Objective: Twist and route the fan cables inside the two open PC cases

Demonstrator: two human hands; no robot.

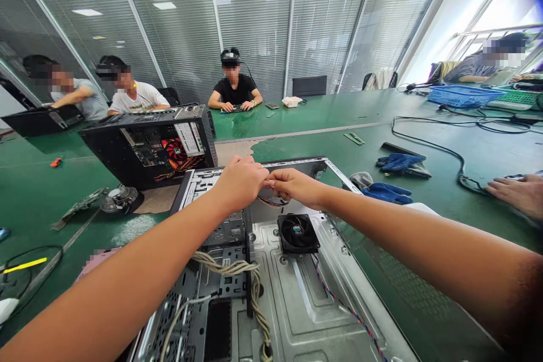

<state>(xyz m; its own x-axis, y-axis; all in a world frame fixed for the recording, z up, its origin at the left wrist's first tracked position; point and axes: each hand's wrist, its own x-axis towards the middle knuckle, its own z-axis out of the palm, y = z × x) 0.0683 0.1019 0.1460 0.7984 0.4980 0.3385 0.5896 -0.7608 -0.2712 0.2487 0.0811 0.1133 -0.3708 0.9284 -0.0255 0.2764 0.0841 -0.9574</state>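
Observation:
An opened computer case (331, 300) lies on its side in front of me, bare metal panel showing. Over its far end my left hand (245, 177) and my right hand (291, 186) meet, fingertips pinched together. Whatever sits between the fingers is too small or hidden to name. Thin coloured wires (271, 202) show just under the hands; I cannot tell whether they are held. A black case fan (297, 233) rests on the metal panel below my right hand, with a twisted red, blue and black lead (335, 297). A braided beige cable bundle (254, 288) runs across the drive bays.
Another black computer tower (114, 153) stands beyond to the left, near a CPU cooler (121, 202). Blue gloves (399, 163), memory sticks (353, 138) and a blue basket (464, 95) lie to the right. A co-worker's hand (520, 195) reaches in at right; several people sit around the green table.

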